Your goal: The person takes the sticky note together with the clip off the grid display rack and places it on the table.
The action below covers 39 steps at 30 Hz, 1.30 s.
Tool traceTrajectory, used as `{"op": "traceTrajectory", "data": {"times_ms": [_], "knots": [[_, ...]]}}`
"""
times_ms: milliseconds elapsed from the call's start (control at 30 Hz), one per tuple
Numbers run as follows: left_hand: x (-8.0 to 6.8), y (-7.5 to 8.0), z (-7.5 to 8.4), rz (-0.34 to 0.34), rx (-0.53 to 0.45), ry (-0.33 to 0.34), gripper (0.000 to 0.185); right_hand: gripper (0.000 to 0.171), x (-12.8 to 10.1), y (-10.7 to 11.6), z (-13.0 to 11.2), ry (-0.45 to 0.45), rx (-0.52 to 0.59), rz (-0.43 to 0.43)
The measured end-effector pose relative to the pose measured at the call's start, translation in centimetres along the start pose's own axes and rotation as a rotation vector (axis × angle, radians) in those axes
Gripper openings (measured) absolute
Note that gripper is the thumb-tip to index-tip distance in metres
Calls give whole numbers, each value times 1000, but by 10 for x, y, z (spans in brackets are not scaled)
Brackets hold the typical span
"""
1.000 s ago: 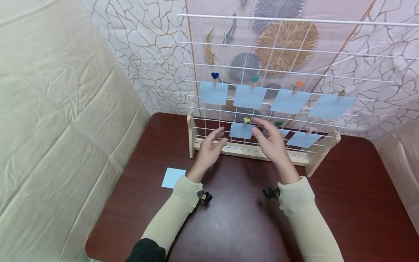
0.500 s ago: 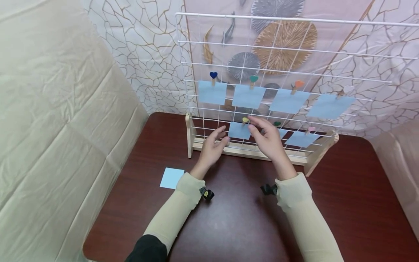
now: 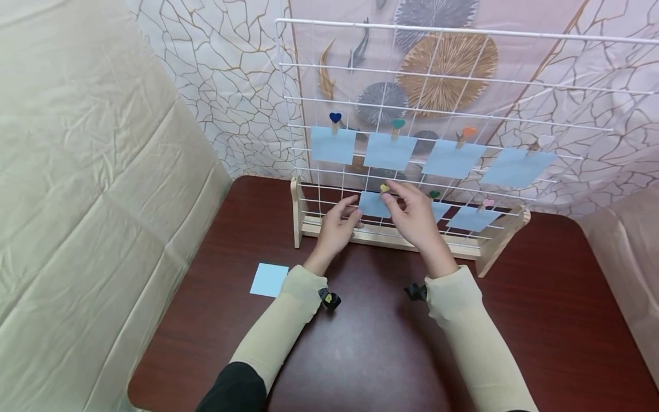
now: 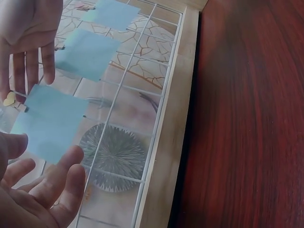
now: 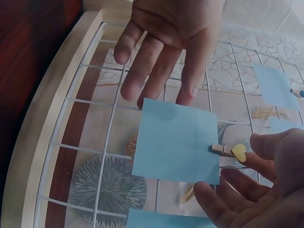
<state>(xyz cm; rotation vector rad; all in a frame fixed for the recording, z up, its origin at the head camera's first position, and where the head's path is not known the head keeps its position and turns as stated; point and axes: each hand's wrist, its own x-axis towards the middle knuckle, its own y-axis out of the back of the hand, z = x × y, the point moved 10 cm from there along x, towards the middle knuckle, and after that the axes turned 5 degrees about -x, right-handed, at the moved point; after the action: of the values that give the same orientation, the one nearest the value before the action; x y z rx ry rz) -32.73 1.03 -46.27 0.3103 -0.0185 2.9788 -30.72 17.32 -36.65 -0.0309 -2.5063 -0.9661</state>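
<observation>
Yellow heart-topped wooden clip on square blue paper, empty right hand half-spread beside it, empty left hand slack.

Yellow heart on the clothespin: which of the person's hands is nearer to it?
The right hand: it is just beside the yellow heart; contact is unclear. In the head view, the left hand is farther off, by the left edge of the blue note beneath.

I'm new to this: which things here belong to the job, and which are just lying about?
Seemingly in the job:
yellow-heart clothespin
blue paper square it clips
other clipped blue squares
white wire grid
wooden stand
loose light-blue square, probably awaiting a clothespin

Just surroundings:
dark red table
gold-lined patterned backdrop
beige fabric
</observation>
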Motion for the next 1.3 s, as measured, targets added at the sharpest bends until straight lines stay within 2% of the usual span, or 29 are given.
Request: {"op": "traceTrajectory", "data": {"times_ms": [367, 700, 1033, 1300], "knots": [[4, -3, -1, 11, 20, 5, 29, 35, 3, -2, -6, 26, -90, 23], [5, 1, 2, 39, 38, -19, 20, 28, 3, -1, -7, 27, -77, 70], [6, 1, 0, 53, 23, 23, 19, 21, 3, 1, -8, 17, -79, 116], [6, 2, 1, 69, 35, 16, 19, 19, 2, 0, -13, 8, -88, 160]]}}
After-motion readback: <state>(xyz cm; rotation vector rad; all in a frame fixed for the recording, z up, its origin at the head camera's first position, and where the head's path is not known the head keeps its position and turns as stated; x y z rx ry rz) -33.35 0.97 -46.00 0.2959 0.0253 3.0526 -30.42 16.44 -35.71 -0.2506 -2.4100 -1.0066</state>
